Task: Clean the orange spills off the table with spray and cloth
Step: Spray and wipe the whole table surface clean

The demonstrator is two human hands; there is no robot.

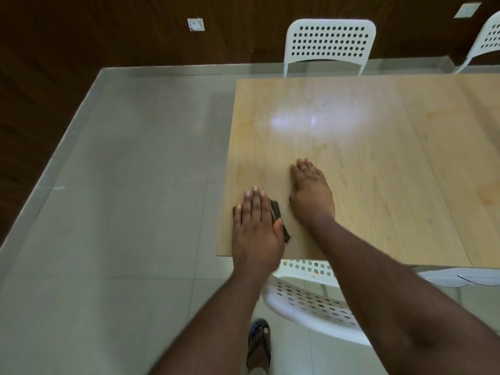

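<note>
1. The dark brown folded cloth (278,219) lies flat on the pale wood-grain surface (378,171), near its front left corner. Most of it is hidden under the left hand (254,223); only a dark strip shows just right of that hand's fingers (254,204) and beside its thumb.
2. The left hand's fingers are straight and spread, pressing down on the cloth rather than curling round it.
3. Just right of the cloth, apart from it, the right hand (311,196) rests palm-down on the bare surface, its fingers (304,169) extended and relaxed, grasping nothing.
4. Beyond the fingers of both hands, faint orange smears (244,131) tint the wood by the left edge. Further right, well away from the hands, are a pale orange streak (433,115) and an orange patch (489,196).
5. Count: one cloth, two hands, three orange marks that I can tell apart.
6. Three white perforated plastic chairs show: one beyond the far edge (330,40), one at the far right corner (487,36), one below the wrists at the near edge (311,301).
7. One sandalled foot (259,345) stands on the grey tiled floor (121,212).
</note>
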